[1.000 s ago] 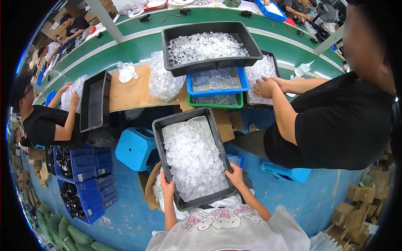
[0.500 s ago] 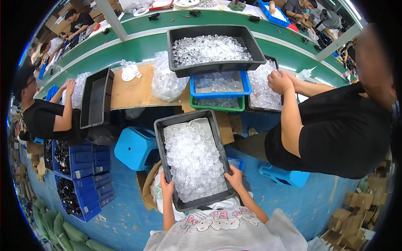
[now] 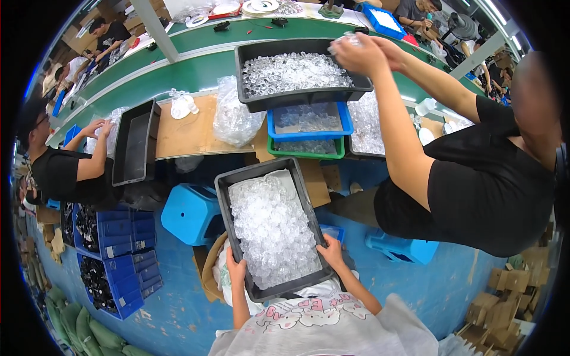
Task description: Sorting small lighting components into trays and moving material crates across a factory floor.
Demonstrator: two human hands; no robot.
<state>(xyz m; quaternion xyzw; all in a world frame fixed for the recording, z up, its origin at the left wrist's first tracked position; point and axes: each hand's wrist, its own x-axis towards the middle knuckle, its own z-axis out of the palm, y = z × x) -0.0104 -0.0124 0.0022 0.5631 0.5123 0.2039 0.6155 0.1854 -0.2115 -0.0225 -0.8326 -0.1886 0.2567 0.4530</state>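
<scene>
Between my two hands is a black plastic tray (image 3: 225, 204) heaped with small clear plastic pieces (image 3: 273, 228). My left hand (image 3: 236, 267) grips its left rim near the lower corner, thumb over the edge. On the opposite rim, my right hand (image 3: 330, 250) is closed in the same way. The tray is held in front of my body, its far end close to the bench. Fingers under the rims are hidden. Beyond it, another black tray (image 3: 252, 102) of clear pieces rests on a blue tray (image 3: 312, 135) and a green tray (image 3: 338, 149).
At right, a co-worker (image 3: 475, 172) reaches over the stacked tray. Another person (image 3: 65, 160) works at left beside a black tray (image 3: 135, 145). A plastic bag (image 3: 234, 115) lies on the wooden board (image 3: 199, 133). Blue stools (image 3: 189, 215) and blue crates (image 3: 119, 279) stand on the floor.
The co-worker's hands have moved from the right-hand tray up and left to the stacked black tray, holding clear pieces. My hands keep their grip; the tray has barely shifted.
</scene>
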